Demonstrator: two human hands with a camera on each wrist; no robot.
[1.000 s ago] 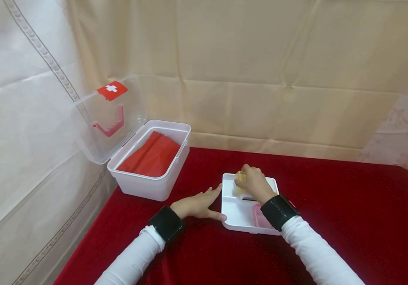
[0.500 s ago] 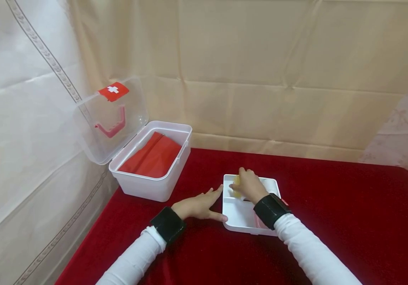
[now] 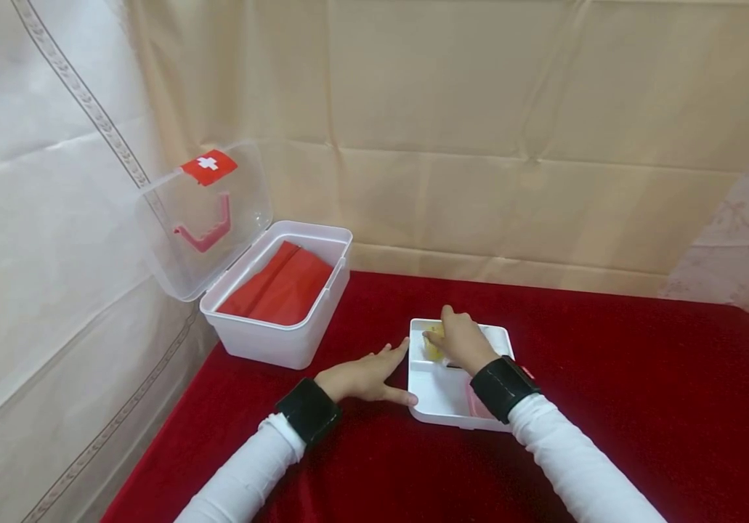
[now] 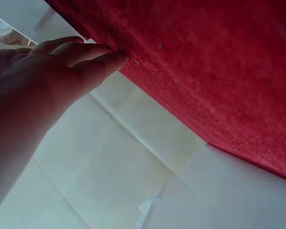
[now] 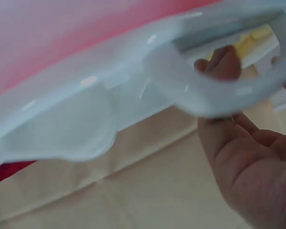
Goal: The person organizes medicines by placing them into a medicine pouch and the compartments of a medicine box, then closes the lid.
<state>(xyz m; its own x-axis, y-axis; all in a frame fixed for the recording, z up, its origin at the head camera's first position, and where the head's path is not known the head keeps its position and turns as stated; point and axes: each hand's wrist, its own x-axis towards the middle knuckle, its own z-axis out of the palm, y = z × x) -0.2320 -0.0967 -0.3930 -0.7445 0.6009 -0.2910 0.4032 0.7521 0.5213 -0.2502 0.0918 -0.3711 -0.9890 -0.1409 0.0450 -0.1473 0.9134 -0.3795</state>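
Note:
My right hand [image 3: 466, 345] reaches into the upper compartment of a white divided tray [image 3: 436, 414]. Thumb and fingers pinch a small yellow item [image 3: 435, 349] low in that compartment; its exact kind is unclear. My left hand [image 3: 364, 376] lies spread at the tray's left side, thumb and a fingertip touching the edge. In the left wrist view that left hand [image 4: 52, 71] has extended fingers near the red cloth. A white loop-shaped part [image 5: 214, 102] partly covers the right hand [image 5: 257, 167] in the right wrist view. Pink plastic [image 3: 479, 403] shows in the lower compartment, partly behind the right wrist.
A white first-aid box [image 3: 269, 345] stands at the left, with red folded cloth [image 3: 282, 287] inside. Its see-through lid [image 3: 243, 189], bearing a pink handle and a white cross, is tipped back. Red velvet cloth [image 3: 609, 378] covers the table, with curtains behind.
My right hand has lowered and shifted slightly left, bringing the yellow item from above the tray into its upper compartment. The left hand has stayed at the tray's edge.

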